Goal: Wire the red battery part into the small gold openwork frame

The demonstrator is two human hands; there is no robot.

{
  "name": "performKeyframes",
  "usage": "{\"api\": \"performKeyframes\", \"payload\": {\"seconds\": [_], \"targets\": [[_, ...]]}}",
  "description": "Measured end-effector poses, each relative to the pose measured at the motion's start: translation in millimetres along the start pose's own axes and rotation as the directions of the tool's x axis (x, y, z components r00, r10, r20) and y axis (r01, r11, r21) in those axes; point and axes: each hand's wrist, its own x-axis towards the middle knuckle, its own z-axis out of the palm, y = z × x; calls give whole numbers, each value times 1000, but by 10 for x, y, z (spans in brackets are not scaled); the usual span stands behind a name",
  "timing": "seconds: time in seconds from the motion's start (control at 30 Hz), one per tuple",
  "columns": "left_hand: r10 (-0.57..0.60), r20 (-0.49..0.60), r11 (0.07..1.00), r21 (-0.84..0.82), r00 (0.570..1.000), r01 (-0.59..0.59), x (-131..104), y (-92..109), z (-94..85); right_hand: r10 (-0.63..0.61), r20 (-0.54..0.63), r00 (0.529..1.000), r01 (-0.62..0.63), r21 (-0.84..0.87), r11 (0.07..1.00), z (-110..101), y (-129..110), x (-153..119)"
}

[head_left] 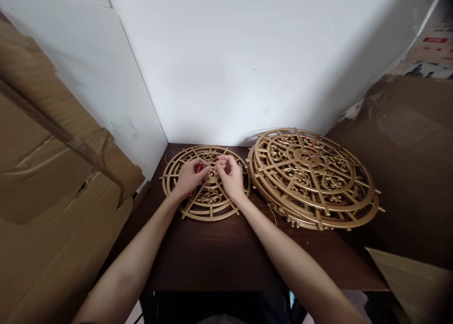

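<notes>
A slim red tool, partly hidden by fingers, lies over the middle of a round gold openwork disc. Its long axis runs from about 1 o'clock down to 7 o'clock, the upper tip pointing toward the disc's hub. What kind of tool it is cannot be told.

The left hand is closed around the red tool, fingers curled over it. The right hand rests at 3 o'clock from the tool, its fingertips pinched together at the hub, nearly meeting the left; whether it grips anything cannot be told.

The disc lies flat on a dark brown wooden counter. It is a lattice of concentric rings, straight spokes and scroll ornaments, with a matte metallic sheen.

At 3 o'clock from it, almost touching, sits a stack of larger gold discs of the same pattern, with thin red and yellow wires across the top.

Creased brown cardboard stands at 9 o'clock, and a white wall rises at 12 o'clock.
</notes>
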Motion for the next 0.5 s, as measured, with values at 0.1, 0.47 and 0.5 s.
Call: {"api": "performKeyframes", "payload": {"seconds": [0.1,0.47,0.5], "targets": [[-75,-8,992,-105,997,74,3,11,-1,-92,66,994,107,-279,954,-3,-50,-26],[-97,-17,983,-155,995,93,26,-19,6,-74,212,974,206,-716,667,37,-102,-115],[-99,-15,982,-163,995,96,26,-19,7,-71,211,975,204,-719,665,35,-99,-114]]}}
